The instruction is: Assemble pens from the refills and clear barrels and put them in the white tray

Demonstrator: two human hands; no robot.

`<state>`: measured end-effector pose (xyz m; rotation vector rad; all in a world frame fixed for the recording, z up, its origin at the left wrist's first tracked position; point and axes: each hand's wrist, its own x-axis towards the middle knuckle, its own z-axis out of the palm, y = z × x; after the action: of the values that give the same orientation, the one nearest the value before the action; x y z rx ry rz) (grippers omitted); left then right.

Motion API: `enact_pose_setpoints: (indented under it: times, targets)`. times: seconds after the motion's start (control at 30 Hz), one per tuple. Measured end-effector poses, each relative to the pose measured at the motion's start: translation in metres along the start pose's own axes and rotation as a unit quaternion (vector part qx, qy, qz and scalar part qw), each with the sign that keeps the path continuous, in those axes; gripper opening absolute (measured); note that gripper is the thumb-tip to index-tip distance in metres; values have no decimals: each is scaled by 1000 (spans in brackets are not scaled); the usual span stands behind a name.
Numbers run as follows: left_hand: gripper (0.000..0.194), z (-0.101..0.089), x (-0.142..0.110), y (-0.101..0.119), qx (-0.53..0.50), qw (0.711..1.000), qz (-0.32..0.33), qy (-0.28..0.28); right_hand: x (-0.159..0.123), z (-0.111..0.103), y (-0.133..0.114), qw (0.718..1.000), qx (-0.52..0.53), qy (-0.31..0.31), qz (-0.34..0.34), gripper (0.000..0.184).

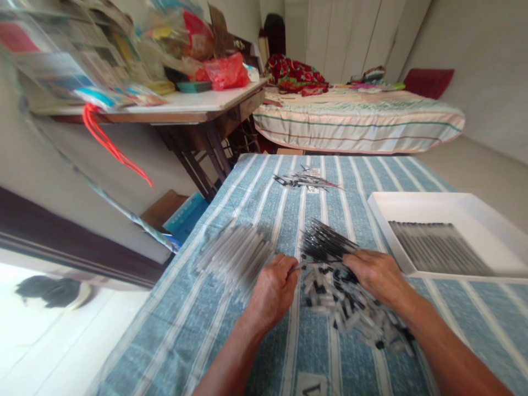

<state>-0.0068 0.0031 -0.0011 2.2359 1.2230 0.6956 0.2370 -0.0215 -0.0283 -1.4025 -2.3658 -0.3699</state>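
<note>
My left hand (274, 286) is closed in a pinch around a slim pen part, mostly hidden and blurred. To its left lies a heap of translucent pen barrels (241, 256). My right hand (375, 272) is also pinched, fingertips at the lower edge of a bundle of dark pen refills (325, 240). A thin dark refill (317, 262) seems to run from its fingertips toward my left hand. Below the bundle, partly under my right hand and forearm, spreads a loose pile of clear and black pen caps (350, 305).
At the right, a white box (474, 204) holds a row of pens (441, 247). Loose thin pen pieces (305, 179) lie toward the far edge of the striped tablecloth (264, 363). A cluttered side table (198, 104) stands at the left, with a bed (358, 118) beyond.
</note>
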Motion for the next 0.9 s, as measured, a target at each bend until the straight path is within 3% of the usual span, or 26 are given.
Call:
enact_pose_setpoints:
  times: [0.3,0.53,0.77,0.9]
  targets:
    - [18,0,0,1,33,998,7,-47,1,-1,-4,1000,-14,-3,-17,25]
    - [16,0,-1,5,-5,995,11,-98,2,-3,-13,1000,1,11,-28,26]
    - [15,1,0,12,-54,996,8,-76,8,-6,-40,993,75,76,-52,23]
    - [17,4,-2,9,-144,989,-9,-17,8,-7,-40,978,143,149,-8,22]
